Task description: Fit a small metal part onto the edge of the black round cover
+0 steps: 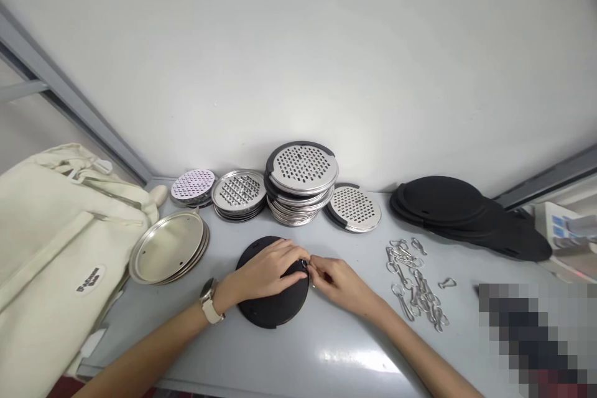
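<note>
A black round disc point(280, 311) lies flat on the grey table in front of me. My left hand point(265, 270), with a watch on its wrist, rests over the disc's top, its fingers and thumb curled at the right rim and holding it. At that rim my right hand point(333, 283) is closed in a pinch, fingertips touching my left fingers. A small dark ring-like bit point(303, 263) shows between the hands. Whatever my right fingertips hold is mostly hidden. Right of my right hand lies a loose pile of metal snap clips point(420, 289).
Along the wall stand stacks of round perforated graters point(303, 168) and a pile of black discs point(443, 196). Plain metal discs point(168, 245) are stacked at left, beside a cream bag point(51, 242). One clip point(446, 283) lies apart. A light-coloured device point(566, 230) stands far right.
</note>
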Demonstrator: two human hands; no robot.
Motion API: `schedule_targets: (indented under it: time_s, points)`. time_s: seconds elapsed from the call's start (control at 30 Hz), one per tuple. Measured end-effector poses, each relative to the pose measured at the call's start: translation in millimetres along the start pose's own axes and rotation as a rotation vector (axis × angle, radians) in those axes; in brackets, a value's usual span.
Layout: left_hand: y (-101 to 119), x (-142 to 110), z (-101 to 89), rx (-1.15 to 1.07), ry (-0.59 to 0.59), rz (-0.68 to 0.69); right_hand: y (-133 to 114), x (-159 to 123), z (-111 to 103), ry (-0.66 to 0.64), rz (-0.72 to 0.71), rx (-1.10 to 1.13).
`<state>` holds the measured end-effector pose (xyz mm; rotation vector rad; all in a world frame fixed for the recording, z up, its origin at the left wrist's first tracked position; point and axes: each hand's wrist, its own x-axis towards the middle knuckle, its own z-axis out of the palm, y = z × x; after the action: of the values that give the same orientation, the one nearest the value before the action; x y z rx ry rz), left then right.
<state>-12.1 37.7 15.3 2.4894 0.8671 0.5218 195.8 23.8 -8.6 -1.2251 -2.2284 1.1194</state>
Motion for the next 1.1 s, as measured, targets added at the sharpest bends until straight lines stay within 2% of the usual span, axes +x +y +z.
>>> schedule_targets:
  time_s: [0.57,1.1]
  points:
    - [-0.6,-0.4,-1.1,-0.050,0.000,-0.006,-1.4,-2.7,-4.9,-0.037,-0.020,0.087]
    - [0.6,1.2,-2.2,-0.043,-0.010,0.017,-2.1,-2.5,-5.6,-0.044,-0.046,0.067]
